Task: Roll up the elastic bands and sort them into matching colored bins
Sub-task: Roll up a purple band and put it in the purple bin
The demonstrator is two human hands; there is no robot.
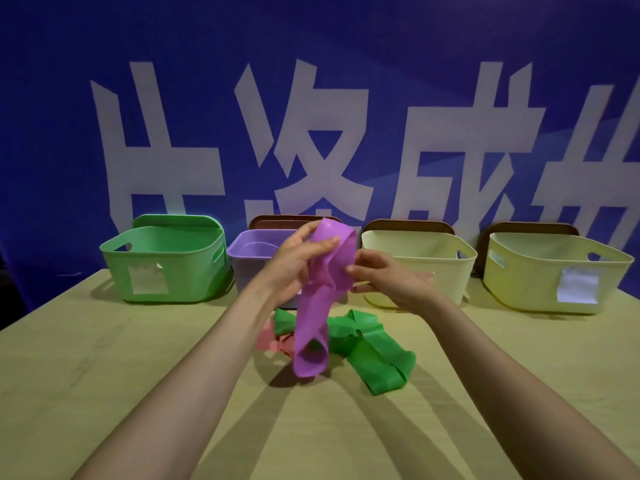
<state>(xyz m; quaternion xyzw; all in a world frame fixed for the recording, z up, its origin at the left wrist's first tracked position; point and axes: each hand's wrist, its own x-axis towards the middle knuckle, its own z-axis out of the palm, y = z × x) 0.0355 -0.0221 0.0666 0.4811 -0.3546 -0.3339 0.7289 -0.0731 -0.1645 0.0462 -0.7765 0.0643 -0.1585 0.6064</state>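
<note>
While I hold it, purple band [311, 306]: dangling
My left hand [294, 265]: pinches top
My right hand [391, 278]: pinches side

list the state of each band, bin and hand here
purple band: unrolled, held up by both hands, lower end curled
green band: loose on table, unrolled
pink band: loose on table, partly covered
green bin: upright, open
purple bin: upright, open
left cream bin: upright, open
right cream bin: upright, open
left hand: pinches purple band
right hand: pinches purple band
</note>
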